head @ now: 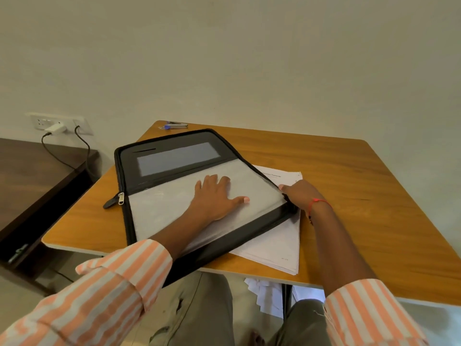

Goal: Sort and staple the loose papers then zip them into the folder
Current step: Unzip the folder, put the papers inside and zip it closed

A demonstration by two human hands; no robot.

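The folder (174, 156) lies open on the wooden surface (361, 196), its near corner hanging past the front edge toward the person's lap. The left hand (217, 196) lies flat on the pale inner sleeve with fingers spread, pressing it down. The right hand (296, 196) is at the folder's right edge, its fingers curled round that edge. Right there, the loose papers (274, 243) stick out from under the folder. The stapler (175, 125) sits apart at the far edge, and the zip pull (119, 198) rests at the left side, so the zip is undone.

I'd judge this to be the filing step, with the sleeve being readied. I can't tell whether the sheets are stapled. Next, the stack has to come out from beneath, slide into the sleeve squarely, and then the cover must fold over before zipping. More white sheets (267, 293) lie on the floor below.
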